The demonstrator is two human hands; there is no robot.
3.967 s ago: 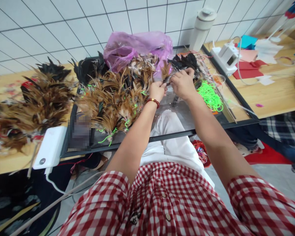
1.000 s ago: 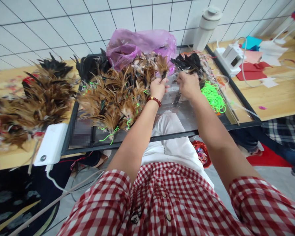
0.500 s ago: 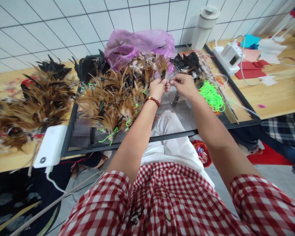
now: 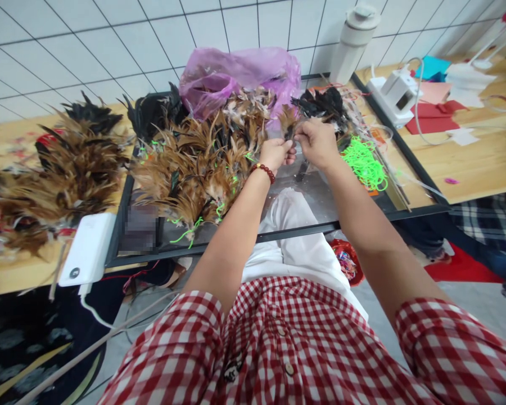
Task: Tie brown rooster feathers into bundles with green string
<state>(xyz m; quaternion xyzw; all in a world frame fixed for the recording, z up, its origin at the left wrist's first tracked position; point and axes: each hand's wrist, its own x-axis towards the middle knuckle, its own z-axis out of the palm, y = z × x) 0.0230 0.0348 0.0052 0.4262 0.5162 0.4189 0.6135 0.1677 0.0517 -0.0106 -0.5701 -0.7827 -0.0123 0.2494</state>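
Observation:
My left hand, with a beaded bracelet at the wrist, is closed on the base of a small brown feather bunch that stands up above the fingers. Close beside it, my right hand is pinched, its fingertips almost at the bunch's base. Whatever lies in that pinch is too small to make out. Left of my hands spreads a heap of brown feathers with bits of green string among them. Black feathers lie just behind my right hand, and a tangle of bright green string is to its right.
A black-edged tray holds all this, partly over my lap. Behind are a purple plastic bag and a white bottle. More feathers and a white power bank sit left; a charger and red paper right.
Both hands have shifted slightly right, with the right hand rising a little and its fingers curling closer in. The feather bunch has moved right and sits slightly lower.

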